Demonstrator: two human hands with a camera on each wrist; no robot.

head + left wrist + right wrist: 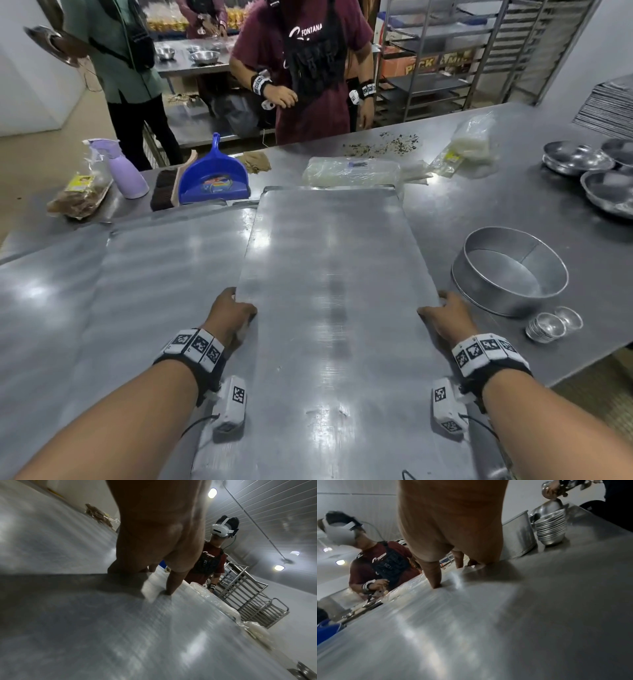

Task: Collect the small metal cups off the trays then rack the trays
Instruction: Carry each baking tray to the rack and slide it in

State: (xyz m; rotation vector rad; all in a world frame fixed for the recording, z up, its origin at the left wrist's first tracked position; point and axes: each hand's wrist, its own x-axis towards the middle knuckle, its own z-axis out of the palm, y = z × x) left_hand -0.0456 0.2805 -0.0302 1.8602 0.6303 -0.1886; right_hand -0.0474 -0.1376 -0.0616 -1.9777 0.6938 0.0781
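Note:
A long bare metal tray (329, 281) lies lengthwise in front of me on the steel table. My left hand (231, 310) grips its left edge, thumb on top (169, 588), fingers curled under the rim. My right hand (445, 313) grips the right edge the same way, thumb pressed on the tray (435, 582). A second flat tray (164, 260) lies beside it on the left. A stack of small metal cups (546, 327) (551, 527) stands on the table to the right, with one more cup (568, 317) beside it.
A round metal pan (510, 270) sits right of the tray. Steel bowls (579, 157) and stacked trays (606, 102) are far right. Plastic bags (352, 171), a blue dustpan (212, 178) and a spray bottle (123, 168) lie beyond. A person in a maroon shirt (301, 68) stands opposite; a tray rack (445, 58) behind.

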